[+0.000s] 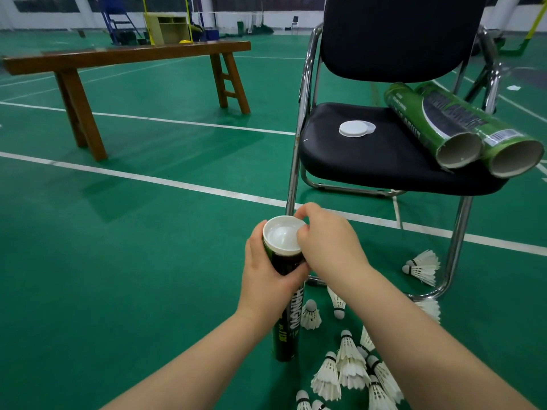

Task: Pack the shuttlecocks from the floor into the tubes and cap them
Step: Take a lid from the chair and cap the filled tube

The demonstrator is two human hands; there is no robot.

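Before the chair [370, 161], tube [288, 321] on end.
Your left hand [266, 276] steadies it, gripping; right hand [331, 247] pinches the cap [281, 235].

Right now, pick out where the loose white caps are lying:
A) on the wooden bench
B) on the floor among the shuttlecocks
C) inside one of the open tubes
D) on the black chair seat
D: the loose white caps lie flat on the black chair seat, to the left of the two open green tubes resting on that same seat.
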